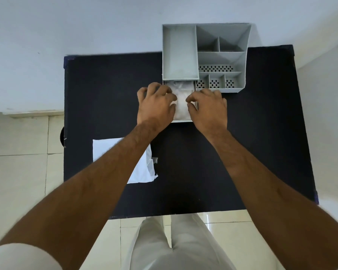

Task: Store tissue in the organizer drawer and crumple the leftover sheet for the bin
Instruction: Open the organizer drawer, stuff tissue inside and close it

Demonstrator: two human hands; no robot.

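A grey desk organizer [222, 57] stands at the far edge of a black table [109, 90]. Its lower drawer [181, 120] is pulled out toward me and holds white tissue [181, 102]. My left hand [155, 106] rests on the drawer's left side and my right hand [208, 108] on its right side. The fingertips of both hands press on the tissue inside the drawer, with fingers curled. A flat white tissue sheet [142, 168] lies on the table at the near left, partly hidden under my left forearm.
The organizer has several open compartments, some with perforated floors [216, 68]. The table's near edge is close to my legs. A pale tiled floor [18, 152] surrounds the table, and a white wall rises behind the organizer.
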